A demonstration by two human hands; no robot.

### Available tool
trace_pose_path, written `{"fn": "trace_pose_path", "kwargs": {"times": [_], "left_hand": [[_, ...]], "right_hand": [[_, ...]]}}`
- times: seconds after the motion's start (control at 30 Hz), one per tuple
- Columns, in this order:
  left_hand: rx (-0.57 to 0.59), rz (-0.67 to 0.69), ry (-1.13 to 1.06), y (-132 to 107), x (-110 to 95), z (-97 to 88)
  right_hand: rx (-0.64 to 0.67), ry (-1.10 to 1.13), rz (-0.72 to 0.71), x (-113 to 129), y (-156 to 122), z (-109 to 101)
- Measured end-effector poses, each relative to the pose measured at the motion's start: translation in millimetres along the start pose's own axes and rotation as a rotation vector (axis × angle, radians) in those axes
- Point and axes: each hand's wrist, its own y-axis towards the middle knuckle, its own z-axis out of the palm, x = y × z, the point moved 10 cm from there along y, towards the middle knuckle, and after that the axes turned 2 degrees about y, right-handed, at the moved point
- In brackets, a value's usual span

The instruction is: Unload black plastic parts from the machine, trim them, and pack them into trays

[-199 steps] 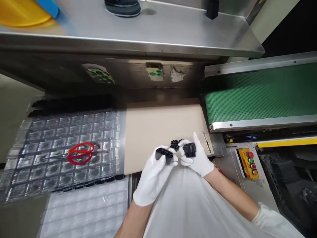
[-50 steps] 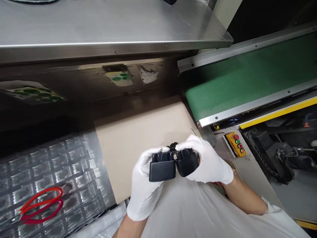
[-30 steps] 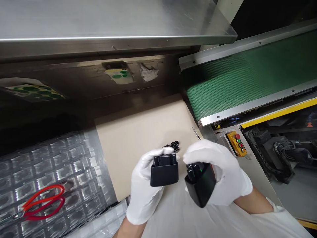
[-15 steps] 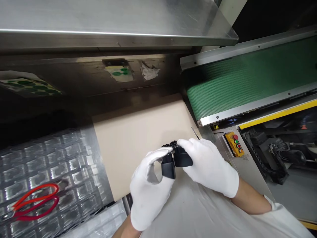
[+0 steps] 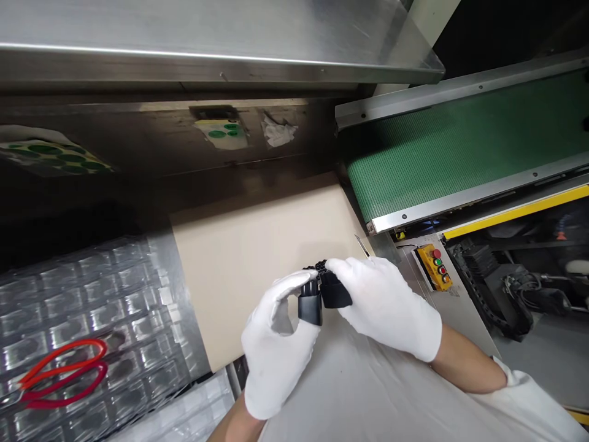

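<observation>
White gloves cover both hands, which are close together over the near edge of the beige board. My left hand (image 5: 280, 344) grips a black plastic part (image 5: 310, 307) between thumb and fingers; it stands upright with a smooth lower sleeve and a ribbed top. A similar black plastic piece (image 5: 335, 293) is pinched in my right hand (image 5: 386, 304), tilted beside the first. Their knobbly upper ends are close together, and whether they are joined I cannot tell. Just beyond the right fingers, a thin blade-like tool (image 5: 362, 245) lies on the beige board (image 5: 248, 245).
Clear plastic trays (image 5: 151, 350) lie at left with red-handled scissors (image 5: 64, 371) on them. A green conveyor belt (image 5: 460, 141) runs off to the right, near a yellow button box (image 5: 435, 267). A steel shelf (image 5: 207, 67) overhangs the back, above green-dot sticker sheets (image 5: 223, 133).
Both hands still hold the black parts. The parts have shifted slightly left and up, with the left one now more upright. The camera view has moved a little.
</observation>
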Motion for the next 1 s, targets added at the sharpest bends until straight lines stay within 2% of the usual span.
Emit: {"fn": "trace_pose_path", "kwargs": {"times": [0.2,0.3,0.43,0.57,0.63,0.7,0.8,0.9,1.0], "left_hand": [[0.013,-0.097,-0.039,0,15,5.8],[0.033,-0.13,-0.034,0,22,8.6],[0.002,-0.027,0.038,0,14,5.5],[0.008,0.112,0.044,-1,-1,6.5],[0.007,0.099,0.042,1,-1,5.3],[0.008,-0.004,0.028,5,10,2.8],[0.162,-0.263,-0.206,11,44,15.3],[0.367,-0.554,-0.657,2,78,40.8],[0.437,-0.778,-0.975,-15,105,54.4]], "right_hand": [[0.04,0.331,-0.017,-6,9,9],[-0.055,0.45,0.0,-15,8,8],[-0.242,0.534,-0.02,-18,0,1],[-0.285,0.504,-0.086,-8,-4,-3],[-0.287,0.505,-0.081,-8,-4,-5],[-0.272,0.569,-0.025,-17,-1,-2],[-0.201,0.906,0.114,-47,6,23],[-0.078,1.47,0.266,-79,10,78],[0.002,1.879,0.396,-102,8,134]]}}
